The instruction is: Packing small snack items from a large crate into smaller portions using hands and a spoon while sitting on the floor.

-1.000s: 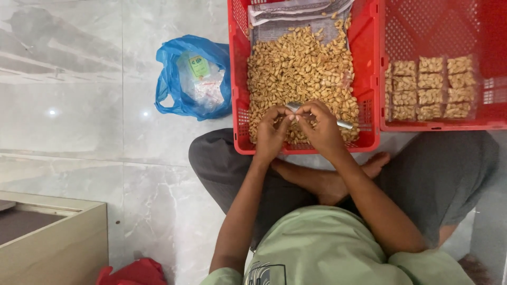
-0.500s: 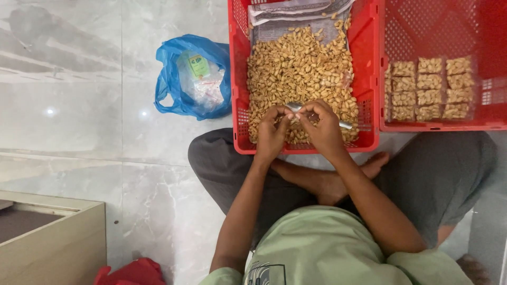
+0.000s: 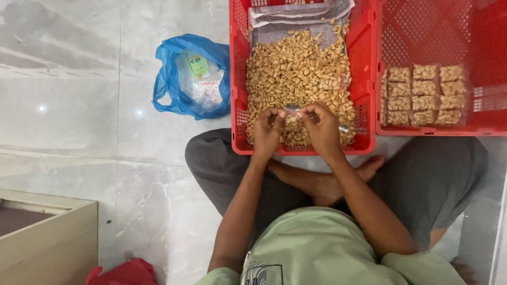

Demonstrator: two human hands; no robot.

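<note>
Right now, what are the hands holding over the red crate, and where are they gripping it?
The left hand and right hand pinch a small clear packet between them, each at one end, over the loose nuts.

Home packing spot, marble-tile floor (image 3: 79,105), red crates (image 3: 364,79) of snacks

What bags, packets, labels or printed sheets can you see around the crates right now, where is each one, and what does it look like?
Blue plastic bag: on the floor left of the nut crate, crumpled, open.
Green label: inside that bag, small, rectangular.
Clear packets: inside the bag, below the label.
Printed paper sheets: far end of the nut crate, grey-white, creased.
Filled packets: right crate, neat rows, clear, tan contents.
Small clear packet: between left hand and right hand.
</note>
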